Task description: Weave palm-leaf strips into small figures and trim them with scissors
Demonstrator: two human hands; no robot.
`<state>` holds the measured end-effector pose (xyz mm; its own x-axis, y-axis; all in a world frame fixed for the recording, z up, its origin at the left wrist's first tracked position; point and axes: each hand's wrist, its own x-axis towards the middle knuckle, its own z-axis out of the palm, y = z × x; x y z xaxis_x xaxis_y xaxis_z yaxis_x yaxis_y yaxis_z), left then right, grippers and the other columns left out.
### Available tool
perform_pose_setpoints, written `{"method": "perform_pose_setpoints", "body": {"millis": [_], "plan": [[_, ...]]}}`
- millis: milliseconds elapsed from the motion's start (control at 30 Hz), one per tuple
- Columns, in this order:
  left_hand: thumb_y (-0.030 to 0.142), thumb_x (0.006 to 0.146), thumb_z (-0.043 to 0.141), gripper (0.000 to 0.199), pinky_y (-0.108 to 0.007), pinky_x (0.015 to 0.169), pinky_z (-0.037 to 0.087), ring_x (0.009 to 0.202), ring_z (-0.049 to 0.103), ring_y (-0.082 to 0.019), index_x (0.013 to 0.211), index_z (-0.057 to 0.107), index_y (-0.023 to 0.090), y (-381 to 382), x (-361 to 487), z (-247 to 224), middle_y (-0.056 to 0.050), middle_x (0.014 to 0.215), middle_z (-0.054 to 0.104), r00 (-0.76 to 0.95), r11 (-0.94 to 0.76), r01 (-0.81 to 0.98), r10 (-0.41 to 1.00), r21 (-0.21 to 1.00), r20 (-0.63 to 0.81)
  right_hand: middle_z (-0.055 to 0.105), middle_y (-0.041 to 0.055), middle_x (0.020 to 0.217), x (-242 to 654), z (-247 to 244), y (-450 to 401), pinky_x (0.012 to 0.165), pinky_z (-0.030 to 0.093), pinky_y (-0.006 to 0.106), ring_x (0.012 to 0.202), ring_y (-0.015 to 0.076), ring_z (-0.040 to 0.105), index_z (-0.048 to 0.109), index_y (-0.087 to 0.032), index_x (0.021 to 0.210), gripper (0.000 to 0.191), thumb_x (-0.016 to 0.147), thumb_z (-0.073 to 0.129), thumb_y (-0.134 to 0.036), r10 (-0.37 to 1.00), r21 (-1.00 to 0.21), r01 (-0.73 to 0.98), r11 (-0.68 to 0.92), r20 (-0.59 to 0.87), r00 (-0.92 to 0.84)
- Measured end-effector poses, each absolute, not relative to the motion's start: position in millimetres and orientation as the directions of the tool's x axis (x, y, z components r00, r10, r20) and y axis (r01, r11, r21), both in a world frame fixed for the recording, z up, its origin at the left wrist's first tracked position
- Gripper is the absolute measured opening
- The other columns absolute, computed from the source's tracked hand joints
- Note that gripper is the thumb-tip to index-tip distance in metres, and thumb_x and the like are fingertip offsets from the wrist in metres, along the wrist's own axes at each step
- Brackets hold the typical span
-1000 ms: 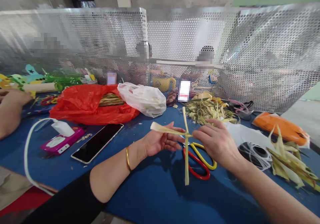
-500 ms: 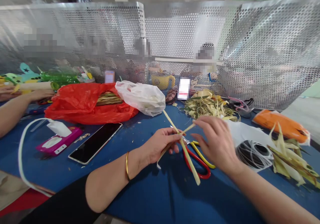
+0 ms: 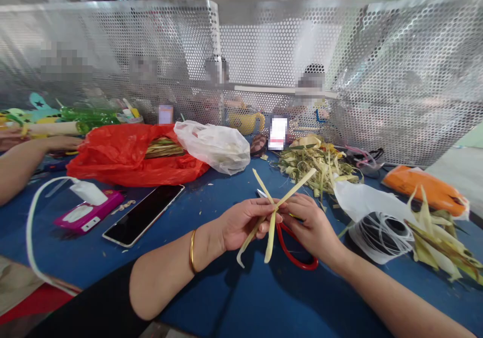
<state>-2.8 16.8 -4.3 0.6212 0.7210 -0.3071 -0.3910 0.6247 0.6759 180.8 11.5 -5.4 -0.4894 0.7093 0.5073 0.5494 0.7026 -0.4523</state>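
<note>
Hands (image 3: 241,225) pinching strips (image 3: 296,188) — crossed diagonally, splayed upward, downward

The strips (image 3: 296,188) look fibrous and matt. From them, at five o'clock, the handle (image 3: 306,266) is glossy plastic; the blade (image 3: 261,193) at eleven is smooth metal. At eight, the bangle (image 3: 192,252) is polished, gold-toned metal, the sleeve (image 3: 94,298) matt dark cloth. At nine, the phone (image 3: 145,215) has a glossy, glass-like face. Between nine and ten, the red bag (image 3: 113,152) is thin, crinkled, shiny plastic. At twelve, the panel (image 3: 260,46) is perforated, silvery metal.
</note>
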Motion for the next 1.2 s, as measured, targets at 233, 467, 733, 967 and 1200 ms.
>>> {"method": "perform_pose_setpoints", "body": {"millis": [233,467,733,967,1200], "plan": [[0.018,0.075,0.069,0.015,-0.015,0.034,0.031,0.036,0.048,-0.004,0.088,0.069,0.010,13,8,-12,-0.001,0.060,0.062,0.329,0.423,-0.327,0.889,0.845,-0.317,0.061,0.0023,0.068,171,-9,3,0.078,0.040,0.032,0.070,0.0154,0.057,0.061,-0.018,0.069,0.029,0.094,0.045,-0.017,0.719,-0.313,0.659,0.684,0.442,-0.536],[0.033,0.078,0.066,0.021,-0.015,0.037,0.037,0.045,0.060,-0.009,0.080,0.068,0.012,17,0,-4,-0.006,0.075,0.070,0.418,0.473,-0.146,0.826,0.869,-0.379,0.065,-0.0010,0.066,193,30,1,0.052,0.035,0.023,0.059,0.0136,0.059,0.065,-0.022,0.071,0.023,0.089,0.051,-0.024,0.841,-0.308,0.784,0.539,0.244,-0.482],[0.041,0.080,0.058,0.029,-0.017,0.036,0.035,0.042,0.059,-0.010,0.073,0.066,0.013,-9,15,-4,-0.008,0.073,0.072,0.612,0.257,0.234,0.711,0.938,-0.347,0.055,-0.0027,0.060,177,16,8,0.051,0.037,0.023,0.055,0.0124,0.050,0.064,-0.019,0.075,0.022,0.082,0.059,-0.039,0.930,-0.744,0.584,0.324,0.139,-0.339],[0.058,0.077,0.057,0.047,-0.017,0.033,0.027,0.037,0.054,-0.009,0.068,0.064,0.012,-6,15,-5,-0.008,0.072,0.072,0.490,0.269,0.300,0.779,0.915,-0.390,0.052,-0.0039,0.059,173,25,-3,0.052,0.036,0.022,0.054,0.0108,0.046,0.055,-0.019,0.074,0.022,0.087,0.054,-0.036,0.941,-0.813,0.478,0.332,0.253,-0.223],[0.038,0.081,0.057,0.031,-0.018,0.035,0.032,0.041,0.056,-0.010,0.064,0.062,0.013,1,16,-6,-0.003,0.057,0.064,0.363,0.505,-0.058,0.814,0.861,-0.453,0.062,0.0024,0.070,164,27,-33,0.061,0.036,0.027,0.062,0.0150,0.055,0.059,-0.019,0.081,0.017,0.092,0.046,-0.017,0.642,-0.133,0.701,0.700,0.546,-0.537]]}}
